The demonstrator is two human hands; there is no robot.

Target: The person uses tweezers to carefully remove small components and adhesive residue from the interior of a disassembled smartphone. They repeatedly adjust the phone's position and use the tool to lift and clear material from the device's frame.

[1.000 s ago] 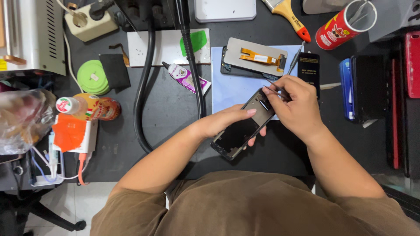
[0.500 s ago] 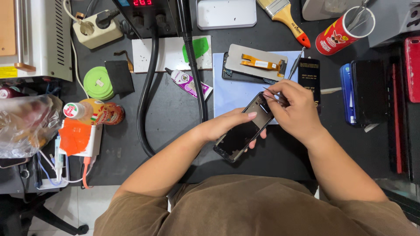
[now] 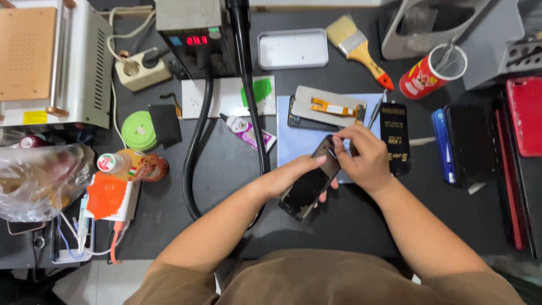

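1. The left hand (image 3: 291, 178) grips a black glossy rectangular smartphone (image 3: 310, 181), fingers wrapped under it and thumb pressed along its upper side, holding it tilted above the dark work mat (image 3: 226, 175) near the mat's middle.
2. The right hand (image 3: 361, 158) rests on the phone's top end, its fingertips pinched together on that end; whether they hold a small tool cannot be told.
3. A pale blue sheet (image 3: 293, 141) lies under the hands.
4. At the sheet's far edge lies a grey phone panel with an orange flex strip (image 3: 327, 107).
5. A yellow-handled flat paintbrush (image 3: 358, 48) and a red cylindrical can holding tools (image 3: 426, 76) sit toward the mat's far right corner.
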